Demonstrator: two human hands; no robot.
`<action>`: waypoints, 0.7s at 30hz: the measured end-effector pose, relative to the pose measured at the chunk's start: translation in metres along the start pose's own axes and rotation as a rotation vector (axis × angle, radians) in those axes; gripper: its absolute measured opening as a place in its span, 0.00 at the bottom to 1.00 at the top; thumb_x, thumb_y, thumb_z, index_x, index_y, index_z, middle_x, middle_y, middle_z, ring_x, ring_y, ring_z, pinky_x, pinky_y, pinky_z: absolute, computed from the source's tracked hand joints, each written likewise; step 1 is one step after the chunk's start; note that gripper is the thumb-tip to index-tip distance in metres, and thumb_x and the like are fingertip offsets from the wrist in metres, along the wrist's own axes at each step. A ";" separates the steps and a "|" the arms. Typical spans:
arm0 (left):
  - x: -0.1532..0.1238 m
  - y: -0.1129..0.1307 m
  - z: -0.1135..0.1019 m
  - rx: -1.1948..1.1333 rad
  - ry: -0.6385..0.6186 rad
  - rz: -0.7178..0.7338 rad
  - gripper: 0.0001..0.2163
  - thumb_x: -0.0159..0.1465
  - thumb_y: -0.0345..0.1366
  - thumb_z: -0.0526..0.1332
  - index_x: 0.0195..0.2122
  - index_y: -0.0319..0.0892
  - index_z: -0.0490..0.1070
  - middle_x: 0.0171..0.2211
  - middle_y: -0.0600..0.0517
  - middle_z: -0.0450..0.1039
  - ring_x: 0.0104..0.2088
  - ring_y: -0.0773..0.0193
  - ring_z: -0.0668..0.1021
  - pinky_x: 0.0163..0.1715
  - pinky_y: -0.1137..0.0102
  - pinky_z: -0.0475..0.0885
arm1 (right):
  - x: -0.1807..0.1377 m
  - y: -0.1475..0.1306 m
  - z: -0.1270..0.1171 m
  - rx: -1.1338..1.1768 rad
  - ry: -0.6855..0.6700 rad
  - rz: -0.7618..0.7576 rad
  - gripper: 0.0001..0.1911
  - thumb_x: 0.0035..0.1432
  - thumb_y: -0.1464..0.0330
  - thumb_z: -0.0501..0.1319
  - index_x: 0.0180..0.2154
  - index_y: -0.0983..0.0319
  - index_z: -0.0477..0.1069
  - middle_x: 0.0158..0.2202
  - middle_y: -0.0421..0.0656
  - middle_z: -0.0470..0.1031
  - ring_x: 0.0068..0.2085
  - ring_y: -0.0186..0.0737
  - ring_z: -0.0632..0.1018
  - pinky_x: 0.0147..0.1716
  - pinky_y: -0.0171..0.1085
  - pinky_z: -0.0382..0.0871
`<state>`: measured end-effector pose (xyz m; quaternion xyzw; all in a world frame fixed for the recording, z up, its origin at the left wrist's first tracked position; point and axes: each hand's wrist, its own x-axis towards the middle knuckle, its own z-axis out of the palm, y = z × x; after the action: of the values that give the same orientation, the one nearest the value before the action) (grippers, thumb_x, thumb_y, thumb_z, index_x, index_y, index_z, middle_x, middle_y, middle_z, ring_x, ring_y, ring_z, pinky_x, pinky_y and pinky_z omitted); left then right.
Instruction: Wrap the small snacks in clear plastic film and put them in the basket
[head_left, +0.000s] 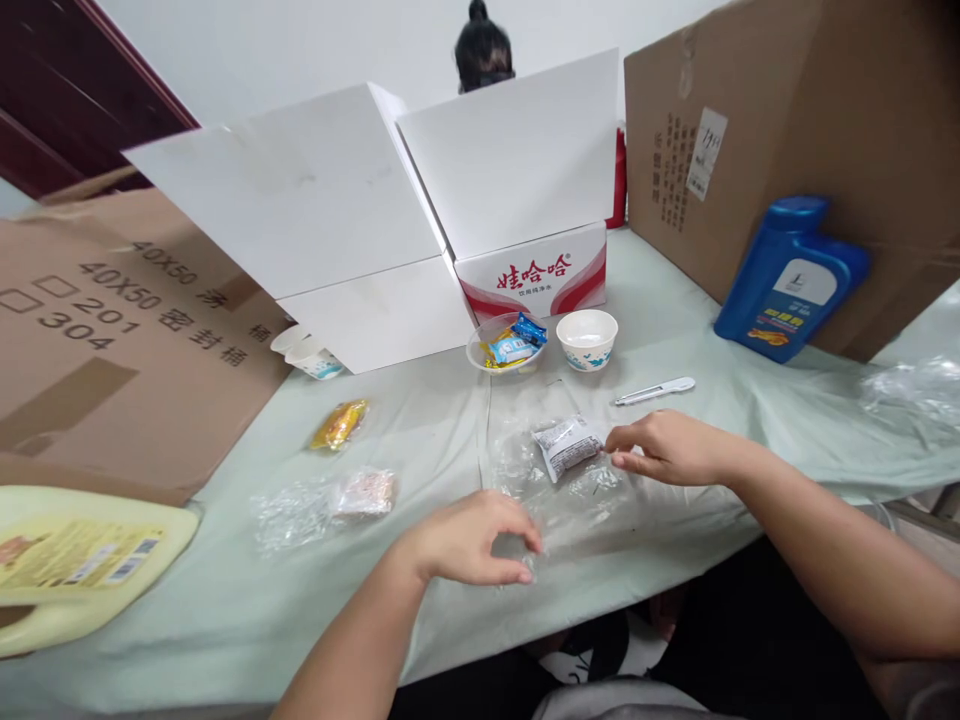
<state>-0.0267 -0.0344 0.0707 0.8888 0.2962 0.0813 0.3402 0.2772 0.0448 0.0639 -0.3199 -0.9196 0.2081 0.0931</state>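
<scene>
A small printed packet (568,447) lies on a clear plastic sheet or bag (517,490), which is spread over the green-covered bench (442,420). The right hand (671,447) reaches in from the side, its fingertips at the packet's right edge; I cannot tell whether its grip pinches the packet or merely meets it. The left hand (476,540) is near the plastic's near left edge, its grip released, with thumb and fingers curved apart.

Just beyond the packet stand a clear bowl (474,355) of wrapped snacks (512,347) and a paper bowl (587,345); a white cutter (656,391) lies beyond the right hand. To the left are a yellow packet (339,425) and a pinkish one (365,493) in crumpled clear wrap (292,513). Farther out stand a blue bottle (795,285) on the right, a pale yellow jug (169,530) on the left, a white box (525,170) with red print, and brown cartons (135,330) on both sides. Behind the box, the top of a person's head (482,50) shows.
</scene>
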 end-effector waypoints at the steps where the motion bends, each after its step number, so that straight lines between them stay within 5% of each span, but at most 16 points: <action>1: 0.001 0.000 0.002 0.009 -0.023 -0.040 0.06 0.62 0.37 0.63 0.39 0.47 0.76 0.36 0.52 0.80 0.36 0.62 0.81 0.38 0.69 0.74 | 0.001 0.002 0.003 -0.072 0.029 0.097 0.14 0.65 0.61 0.53 0.42 0.59 0.75 0.29 0.44 0.79 0.29 0.42 0.78 0.30 0.38 0.65; 5: 0.013 -0.010 0.015 0.131 0.318 -0.126 0.07 0.66 0.33 0.56 0.37 0.45 0.75 0.32 0.52 0.78 0.32 0.64 0.79 0.34 0.69 0.73 | 0.011 0.008 0.017 -0.299 0.271 0.359 0.19 0.64 0.65 0.54 0.55 0.62 0.69 0.45 0.53 0.78 0.35 0.49 0.80 0.34 0.44 0.70; 8: 0.027 -0.024 0.029 0.229 0.614 -0.073 0.08 0.66 0.32 0.56 0.43 0.44 0.73 0.40 0.47 0.76 0.42 0.59 0.78 0.44 0.62 0.74 | 0.019 0.005 0.028 -0.244 0.333 0.164 0.20 0.64 0.65 0.55 0.56 0.61 0.69 0.51 0.52 0.75 0.44 0.52 0.78 0.43 0.48 0.71; 10: 0.037 -0.035 0.039 0.299 0.652 -0.057 0.14 0.64 0.34 0.60 0.51 0.45 0.70 0.52 0.44 0.72 0.54 0.53 0.73 0.53 0.54 0.70 | 0.024 0.004 0.038 -0.166 0.269 -0.007 0.26 0.59 0.62 0.62 0.58 0.60 0.66 0.54 0.52 0.72 0.53 0.54 0.73 0.52 0.50 0.67; 12: 0.045 -0.045 0.047 0.353 0.630 -0.096 0.23 0.62 0.36 0.62 0.58 0.45 0.64 0.60 0.42 0.64 0.61 0.49 0.67 0.57 0.50 0.66 | 0.029 0.007 0.049 -0.126 0.175 -0.044 0.42 0.50 0.58 0.69 0.63 0.61 0.59 0.62 0.55 0.64 0.60 0.58 0.67 0.57 0.54 0.62; 16: 0.048 -0.058 0.047 0.334 0.708 -0.160 0.14 0.66 0.33 0.56 0.52 0.44 0.69 0.51 0.44 0.73 0.53 0.54 0.74 0.54 0.54 0.71 | 0.037 0.018 0.061 -0.091 0.121 0.042 0.63 0.39 0.54 0.74 0.69 0.65 0.43 0.67 0.61 0.53 0.64 0.61 0.60 0.59 0.55 0.57; 18: 0.045 -0.060 0.040 0.281 0.786 -0.164 0.10 0.68 0.32 0.53 0.45 0.44 0.73 0.43 0.46 0.77 0.47 0.58 0.78 0.50 0.58 0.73 | 0.038 0.022 0.062 -0.072 0.132 0.057 0.65 0.39 0.54 0.74 0.69 0.68 0.41 0.64 0.62 0.58 0.62 0.61 0.63 0.58 0.54 0.59; 21: 0.043 -0.056 0.034 0.253 0.812 -0.162 0.11 0.66 0.34 0.57 0.49 0.45 0.71 0.50 0.45 0.75 0.51 0.57 0.76 0.52 0.58 0.72 | 0.038 0.020 0.059 -0.068 0.161 0.039 0.50 0.47 0.57 0.71 0.66 0.68 0.53 0.57 0.60 0.68 0.58 0.59 0.68 0.55 0.53 0.62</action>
<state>-0.0064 0.0047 0.0064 0.7933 0.4826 0.3602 0.0896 0.2410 0.0636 0.0032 -0.3567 -0.9092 0.1520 0.1519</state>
